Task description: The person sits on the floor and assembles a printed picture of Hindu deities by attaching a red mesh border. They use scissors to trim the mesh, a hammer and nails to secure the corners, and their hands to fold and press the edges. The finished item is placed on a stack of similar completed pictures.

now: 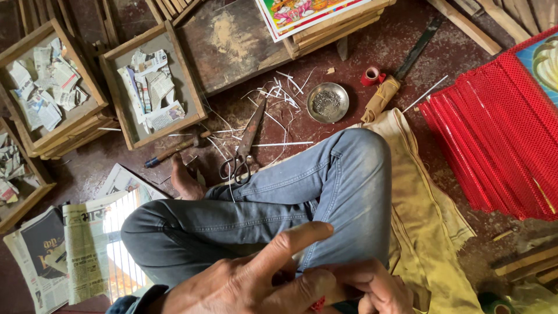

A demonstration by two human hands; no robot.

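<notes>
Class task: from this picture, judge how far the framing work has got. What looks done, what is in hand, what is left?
Done: wooden frames already backed with newspaper scraps. In hand: both hands, left hand and right hand, pinch something small and red. Left: the red sheets lie stacked, scissors idle.

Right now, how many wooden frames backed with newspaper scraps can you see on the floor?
3: one frame left of the scissors, one at far left, one cut off at the left edge. More may lie outside the view.
</notes>
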